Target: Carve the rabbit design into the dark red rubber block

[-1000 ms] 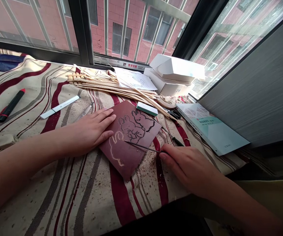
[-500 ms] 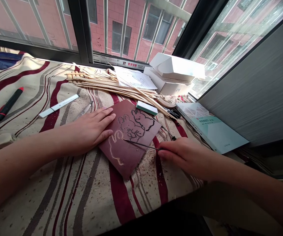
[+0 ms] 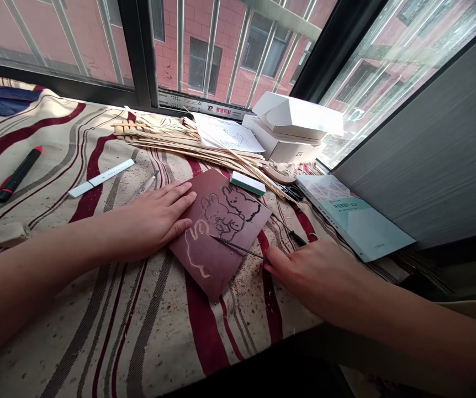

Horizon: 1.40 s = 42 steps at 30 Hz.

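Linocut block [image 3: 217, 246] lies under the left hand [image 3: 151, 221], just beside the right hand [image 3: 312, 279]

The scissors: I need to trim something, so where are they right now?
In the head view, the black-handled scissors lie right of centre on the striped cloth, beside the tips of the thin wooden strips and just left of the teal-covered book.

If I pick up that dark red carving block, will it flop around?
Probably not. The dark red carving block lies flat on the wrinkly cloth, so it seems stiff. Its thin edge suggests it is fairly light. Carved grooves may be its weakest spots.
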{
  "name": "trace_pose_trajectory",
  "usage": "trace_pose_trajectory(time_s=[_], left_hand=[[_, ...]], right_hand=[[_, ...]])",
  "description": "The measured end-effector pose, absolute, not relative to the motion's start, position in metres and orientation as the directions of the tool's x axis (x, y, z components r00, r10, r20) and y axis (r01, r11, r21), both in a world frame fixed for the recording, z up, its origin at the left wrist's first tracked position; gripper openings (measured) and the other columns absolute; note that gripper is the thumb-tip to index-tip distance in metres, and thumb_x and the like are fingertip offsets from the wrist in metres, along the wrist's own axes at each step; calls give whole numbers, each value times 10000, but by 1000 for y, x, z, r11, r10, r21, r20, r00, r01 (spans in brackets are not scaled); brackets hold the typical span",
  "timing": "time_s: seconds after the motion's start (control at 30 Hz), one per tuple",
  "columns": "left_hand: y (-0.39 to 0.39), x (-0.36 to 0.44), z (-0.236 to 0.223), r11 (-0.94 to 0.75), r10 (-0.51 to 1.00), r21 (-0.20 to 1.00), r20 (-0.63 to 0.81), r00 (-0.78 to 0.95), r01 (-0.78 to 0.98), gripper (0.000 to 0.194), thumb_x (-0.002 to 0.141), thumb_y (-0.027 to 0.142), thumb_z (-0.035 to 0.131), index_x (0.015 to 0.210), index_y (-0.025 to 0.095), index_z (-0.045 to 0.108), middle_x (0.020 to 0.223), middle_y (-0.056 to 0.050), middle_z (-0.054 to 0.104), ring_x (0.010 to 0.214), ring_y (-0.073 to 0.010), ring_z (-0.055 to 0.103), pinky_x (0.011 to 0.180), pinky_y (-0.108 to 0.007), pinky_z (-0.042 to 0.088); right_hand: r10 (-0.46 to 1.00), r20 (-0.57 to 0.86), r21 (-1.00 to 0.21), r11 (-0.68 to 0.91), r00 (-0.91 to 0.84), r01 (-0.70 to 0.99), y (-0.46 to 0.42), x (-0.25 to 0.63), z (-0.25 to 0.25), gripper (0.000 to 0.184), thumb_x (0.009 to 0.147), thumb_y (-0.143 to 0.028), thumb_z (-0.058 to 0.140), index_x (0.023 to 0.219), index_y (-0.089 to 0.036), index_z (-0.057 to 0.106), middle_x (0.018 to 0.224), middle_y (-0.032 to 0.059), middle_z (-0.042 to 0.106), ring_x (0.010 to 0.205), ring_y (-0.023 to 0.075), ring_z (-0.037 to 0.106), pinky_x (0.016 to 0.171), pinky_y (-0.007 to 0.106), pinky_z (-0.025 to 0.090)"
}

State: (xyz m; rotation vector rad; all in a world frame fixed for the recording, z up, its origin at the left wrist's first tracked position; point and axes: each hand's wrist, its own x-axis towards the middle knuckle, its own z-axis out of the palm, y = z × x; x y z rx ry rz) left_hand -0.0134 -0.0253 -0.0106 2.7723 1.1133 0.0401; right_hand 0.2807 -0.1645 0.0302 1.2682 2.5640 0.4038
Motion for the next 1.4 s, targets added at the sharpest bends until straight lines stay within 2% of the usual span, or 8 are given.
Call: trace_pose_trajectory(time_s=[0.13,0.23,0.33,0.47,0.67,0.93,1.17,1.4], left_hand=[[-26,-12,-10,-699,701,147,-50,711,700,774,1060,569,255,1642,77,387,1763,-168,237,1640,-347,224,1336,-550,207],[-25,-12,-10,-701,699,141,-63,713,699,782,1059,571,243,1648,73,372,1767,-167,222,1644,-348,211,1336,-554,203],[-24,-13,-11,-716,687,144,-33,726,683,780,1057,575,261,1634,69,399,1757,-177,251,1637,-354,231,1330,-550,219],[-21,-15,-12,-731,673,129,-26,739,670,793,1060,590,214,1642,81,386,1755,-170,265,1634,-332,250,1327,-527,227],[-23,-13,-10,-721,684,113,-39,728,683,787,1056,575,228,1633,69,402,1757,-174,257,1629,-348,259,1328,-526,227],[-27,-10,-3,-710,689,114,-88,719,695,791,1059,554,185,1645,54,369,1766,-183,216,1637,-347,231,1324,-546,222],[-27,-10,-4,-706,695,110,-80,714,699,783,1057,544,200,1639,51,380,1765,-181,223,1639,-341,229,1331,-532,213],[-25,-12,-7,-725,677,119,-54,734,678,784,1065,558,218,1634,44,385,1757,-192,239,1636,-354,232,1327,-534,227]], right_hand=[[810,-161,356,580,-564,733,-164,281,31,140,1000,-203,510,913,-171,615,464,25,579,370,171,458,481,342,60],[817,-192,357,574,-544,737,-165,276,32,76,918,-132,562,873,-176,606,440,18,551,360,172,469,475,336,71],[832,-337,362,546,-440,755,-165,264,40,180,801,-10,567,871,-168,612,488,40,611,379,179,522,459,326,110],[855,-380,388,494,-354,778,-166,255,50,253,767,27,562,923,-160,633,505,49,619,422,206,587,452,333,124],[888,-254,287,448,-384,847,-166,267,46,74,976,-161,535,961,-164,608,604,62,682,510,212,635,504,335,126],[936,-83,72,347,-341,935,-172,284,32,158,1050,-290,479,951,-201,566,683,21,696,631,223,672,594,318,248],[928,-290,73,265,-234,961,-165,275,39,301,1097,-299,392,895,-191,588,781,65,722,706,226,660,617,319,235],[880,-396,-146,222,-263,964,-152,274,52,358,1086,-304,454,759,-201,554,724,27,657,680,174,594,635,282,341]])
